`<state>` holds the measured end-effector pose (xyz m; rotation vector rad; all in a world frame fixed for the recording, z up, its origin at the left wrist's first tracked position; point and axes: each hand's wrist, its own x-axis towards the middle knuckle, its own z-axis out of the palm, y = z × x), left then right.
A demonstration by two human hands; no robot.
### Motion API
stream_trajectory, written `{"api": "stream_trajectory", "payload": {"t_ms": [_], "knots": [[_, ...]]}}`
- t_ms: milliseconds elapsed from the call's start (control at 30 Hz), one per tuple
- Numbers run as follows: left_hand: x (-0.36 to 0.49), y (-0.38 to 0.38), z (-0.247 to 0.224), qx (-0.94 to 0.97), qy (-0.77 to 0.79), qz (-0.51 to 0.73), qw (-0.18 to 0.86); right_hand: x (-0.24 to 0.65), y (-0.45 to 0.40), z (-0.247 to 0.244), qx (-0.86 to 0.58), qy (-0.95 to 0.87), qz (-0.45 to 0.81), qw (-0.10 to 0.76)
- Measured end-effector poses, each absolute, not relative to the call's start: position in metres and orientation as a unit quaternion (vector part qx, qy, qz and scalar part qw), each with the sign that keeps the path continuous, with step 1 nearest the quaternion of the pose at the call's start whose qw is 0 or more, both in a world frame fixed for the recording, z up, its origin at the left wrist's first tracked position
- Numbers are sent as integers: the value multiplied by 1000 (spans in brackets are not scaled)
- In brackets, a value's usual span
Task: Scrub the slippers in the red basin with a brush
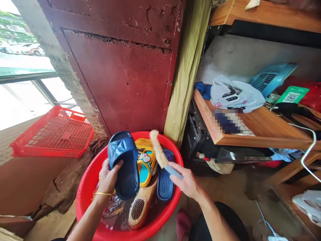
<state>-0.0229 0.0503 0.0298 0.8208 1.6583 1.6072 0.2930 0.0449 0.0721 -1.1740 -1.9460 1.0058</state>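
My left hand [109, 177] grips a dark blue slide sandal [126, 177] by its left side, holding it over a red plastic basin [83, 187]. In my right hand [187, 180] is a scrub brush [160, 152] with a grey handle and cream bristles, raised above the basin and apart from the sandal. Water lies in the basin around a yellow and teal sandal [145, 167], another blue slide [165, 185] and a tan sandal [137, 209] with its patterned sole up.
A red plastic crate [52, 134] stands at the left, near a brown cloth [62, 187]. Behind the basin is a dark red door [120, 77]. To the right, a wooden shelf [265, 124] holds a plastic bag [235, 93] and a blue fan [273, 78]; a white cable [307, 150] hangs down.
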Motion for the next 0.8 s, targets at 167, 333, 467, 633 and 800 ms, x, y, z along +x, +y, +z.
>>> {"api": "stream_trajectory", "payload": {"t_ms": [167,333,467,633,800], "knots": [[53,90,31,401,553,591,430,297,60,61,-490,-695,335,405],[35,100,11,555,610,451,341,300,62,52,-506,-713,294,386],[-49,63,-17,591,741,258,187,289,53,47,-461,-756,308,347],[-91,29,-60,526,839,9,143,252,37,38,-425,-834,279,214],[-82,30,-67,550,817,16,172,227,36,20,-460,-863,178,111]]}}
